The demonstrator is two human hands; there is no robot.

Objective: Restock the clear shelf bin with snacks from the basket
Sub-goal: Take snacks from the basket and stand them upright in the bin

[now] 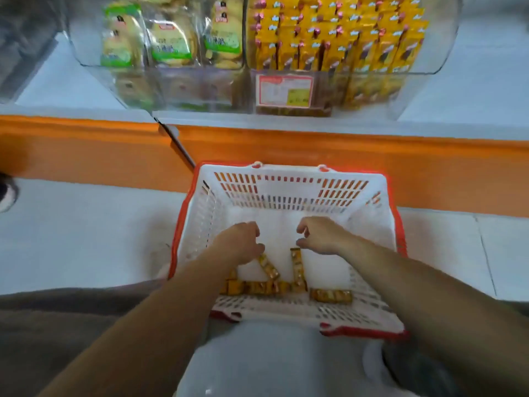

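Observation:
A white basket with a red rim (380, 202) stands on the floor in front of me. Several orange snack packets (329, 295) lie along its near wall. My left hand (243, 242) is down inside the basket, fingers curled over the upper end of one slanted packet (269, 267). My right hand (320, 236) hovers beside it with loosely curled fingers, its thumb just above the tip of another packet (297, 267), and nothing shows between its fingers. Above, the clear shelf bin (429, 67) holds rows of the same orange packets (337, 38).
The bin's left section holds green-labelled cookie bags (171, 38). A red price tag (283, 90) sits on the bin's front. An orange shelf edge (286, 144) runs between the bin and the basket. My knees fill the bottom of the view.

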